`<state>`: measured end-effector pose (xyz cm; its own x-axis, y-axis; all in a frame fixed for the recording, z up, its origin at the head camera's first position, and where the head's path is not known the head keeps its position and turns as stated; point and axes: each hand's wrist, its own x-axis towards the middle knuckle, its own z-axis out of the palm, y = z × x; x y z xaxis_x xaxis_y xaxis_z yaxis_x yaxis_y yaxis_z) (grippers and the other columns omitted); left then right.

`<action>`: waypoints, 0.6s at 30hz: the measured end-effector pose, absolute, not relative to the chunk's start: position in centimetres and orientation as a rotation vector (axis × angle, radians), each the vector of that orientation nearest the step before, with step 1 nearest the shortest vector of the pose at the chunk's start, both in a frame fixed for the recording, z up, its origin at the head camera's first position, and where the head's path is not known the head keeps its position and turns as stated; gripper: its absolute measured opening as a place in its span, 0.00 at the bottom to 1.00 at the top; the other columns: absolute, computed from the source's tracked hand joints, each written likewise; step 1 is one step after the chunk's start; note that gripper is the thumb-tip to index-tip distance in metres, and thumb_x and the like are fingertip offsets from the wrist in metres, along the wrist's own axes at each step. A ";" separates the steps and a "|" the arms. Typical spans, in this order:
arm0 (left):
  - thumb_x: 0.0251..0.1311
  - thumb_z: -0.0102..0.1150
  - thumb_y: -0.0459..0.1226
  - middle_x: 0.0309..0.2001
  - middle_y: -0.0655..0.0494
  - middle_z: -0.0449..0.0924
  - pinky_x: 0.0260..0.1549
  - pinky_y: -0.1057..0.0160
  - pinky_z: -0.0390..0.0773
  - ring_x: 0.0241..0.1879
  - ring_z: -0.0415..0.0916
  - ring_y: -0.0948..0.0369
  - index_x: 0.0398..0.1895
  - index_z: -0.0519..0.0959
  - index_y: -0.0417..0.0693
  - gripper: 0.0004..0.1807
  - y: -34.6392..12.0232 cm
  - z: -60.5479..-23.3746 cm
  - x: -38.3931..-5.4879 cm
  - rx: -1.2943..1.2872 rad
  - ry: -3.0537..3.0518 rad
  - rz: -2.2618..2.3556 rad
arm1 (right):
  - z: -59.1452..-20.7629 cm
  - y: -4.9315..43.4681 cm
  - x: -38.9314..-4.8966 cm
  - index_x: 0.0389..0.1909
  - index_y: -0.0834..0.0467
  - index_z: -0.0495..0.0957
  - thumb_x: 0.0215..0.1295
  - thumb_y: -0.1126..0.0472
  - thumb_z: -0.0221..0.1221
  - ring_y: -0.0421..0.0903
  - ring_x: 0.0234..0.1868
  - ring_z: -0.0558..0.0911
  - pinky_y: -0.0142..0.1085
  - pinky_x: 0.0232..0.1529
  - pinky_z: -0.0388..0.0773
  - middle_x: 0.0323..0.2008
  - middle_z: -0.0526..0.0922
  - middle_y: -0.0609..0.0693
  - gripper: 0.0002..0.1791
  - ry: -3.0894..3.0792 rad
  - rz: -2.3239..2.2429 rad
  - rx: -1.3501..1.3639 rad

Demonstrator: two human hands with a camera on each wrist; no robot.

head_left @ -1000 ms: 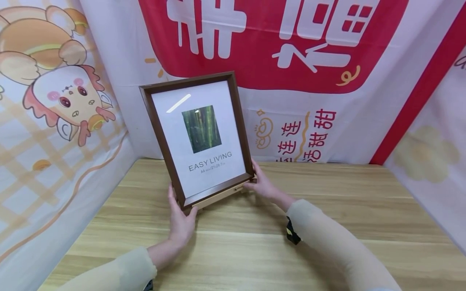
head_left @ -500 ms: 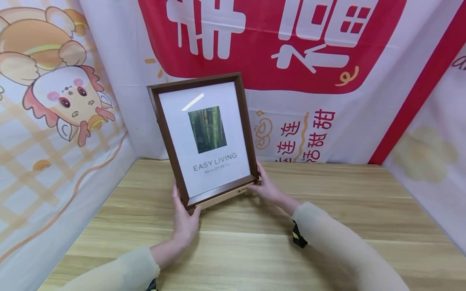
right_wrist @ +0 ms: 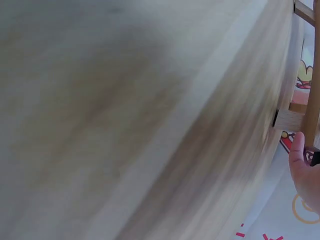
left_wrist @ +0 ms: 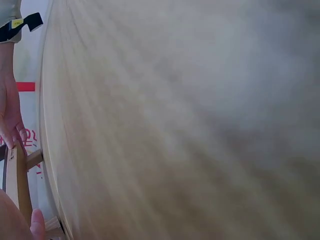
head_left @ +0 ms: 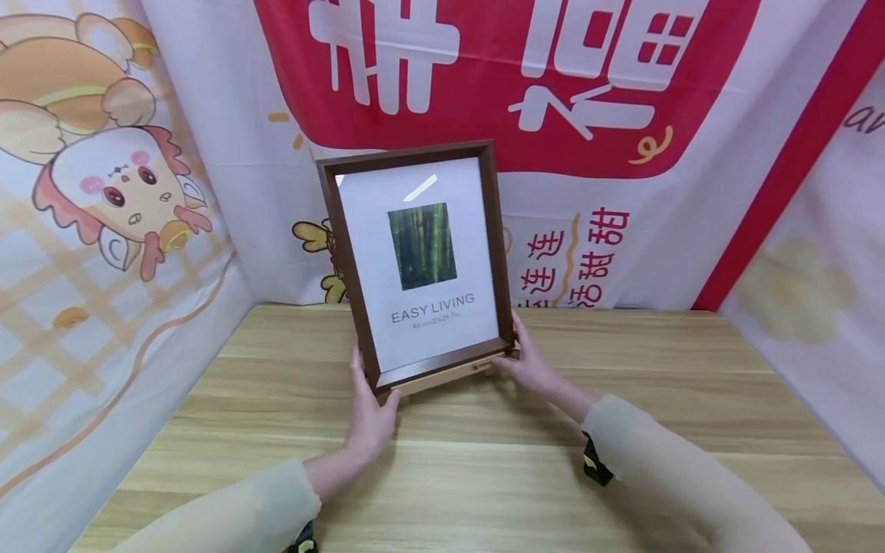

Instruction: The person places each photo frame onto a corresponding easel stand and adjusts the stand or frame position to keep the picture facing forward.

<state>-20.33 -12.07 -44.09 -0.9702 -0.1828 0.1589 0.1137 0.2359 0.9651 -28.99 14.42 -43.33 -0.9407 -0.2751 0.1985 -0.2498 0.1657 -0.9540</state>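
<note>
A brown picture frame [head_left: 354, 284] leans back on a small wooden easel, its lower edge on the pale ledge [head_left: 442, 376]. Behind the glass is a white sheet with a green bamboo print [head_left: 423, 246] and the words EASY LIVING. My left hand [head_left: 372, 421] grips the lower left corner, thumb at the front of the ledge and fingers along the frame's side. At the lower right corner my right hand [head_left: 535, 370] holds frame and ledge alike. Short easel legs show under the ledge in both wrist views, one leg [right_wrist: 289, 120] close to my right thumb.
Everything stands on a wood-grain table [head_left: 484, 476]. Behind it hangs a white cloth with a red panel [head_left: 484, 138]. Printed cloths close off both sides, the left one with a cartoon animal [head_left: 120, 188]. Black straps [head_left: 596, 461] sit at the cuffs.
Both hands have shifted the picture frame and easel to the right, turning them a little more upright in the head view. The grip looks the same, and a cartoon on the back cloth is now uncovered.
</note>
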 end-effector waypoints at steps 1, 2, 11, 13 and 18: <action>0.59 0.52 0.19 0.77 0.46 0.37 0.23 0.56 0.82 0.52 0.69 0.41 0.75 0.28 0.76 0.60 -11.9 -44.1 -20.5 0.058 -2.274 -1.810 | -43.3 14.7 -28.9 0.77 0.57 0.33 0.56 0.83 0.57 0.73 0.56 0.70 0.45 0.53 0.78 0.67 0.52 0.76 0.56 2.384 -1.946 -0.528; 0.59 0.52 0.19 0.77 0.46 0.38 0.23 0.55 0.83 0.51 0.70 0.42 0.75 0.28 0.77 0.61 -11.7 -44.1 -20.5 0.051 -2.277 -1.822 | -43.4 14.9 -28.7 0.77 0.56 0.33 0.56 0.83 0.57 0.73 0.56 0.71 0.44 0.53 0.78 0.67 0.53 0.76 0.56 2.384 -1.952 -0.514; 0.61 0.53 0.21 0.76 0.47 0.43 0.25 0.53 0.83 0.47 0.73 0.46 0.72 0.28 0.86 0.61 -10.5 -44.1 -21.3 -0.017 -2.317 -1.887 | -43.2 16.8 -27.0 0.77 0.53 0.31 0.57 0.82 0.57 0.73 0.58 0.69 0.44 0.54 0.78 0.66 0.53 0.76 0.57 2.422 -1.960 -0.402; 0.61 0.54 0.21 0.76 0.47 0.44 0.24 0.53 0.83 0.48 0.73 0.46 0.72 0.28 0.86 0.61 -10.2 -44.1 -21.5 -0.029 -2.333 -1.885 | -43.2 17.3 -26.6 0.77 0.52 0.31 0.58 0.81 0.58 0.73 0.58 0.70 0.44 0.54 0.77 0.65 0.54 0.75 0.57 2.442 -1.947 -0.378; 0.62 0.54 0.22 0.77 0.45 0.40 0.24 0.54 0.83 0.40 0.76 0.44 0.72 0.28 0.88 0.61 -9.6 -43.9 -21.9 -0.056 -2.385 -1.882 | -43.2 18.2 -25.8 0.77 0.53 0.32 0.58 0.80 0.59 0.73 0.55 0.72 0.44 0.54 0.78 0.64 0.56 0.75 0.57 2.535 -1.913 -0.345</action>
<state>-21.90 -9.60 -43.90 -0.9940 -0.0351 0.1034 0.0924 0.2340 0.9678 -25.77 18.19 -43.19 -0.9753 -0.1393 0.1714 -0.2031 0.2599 -0.9440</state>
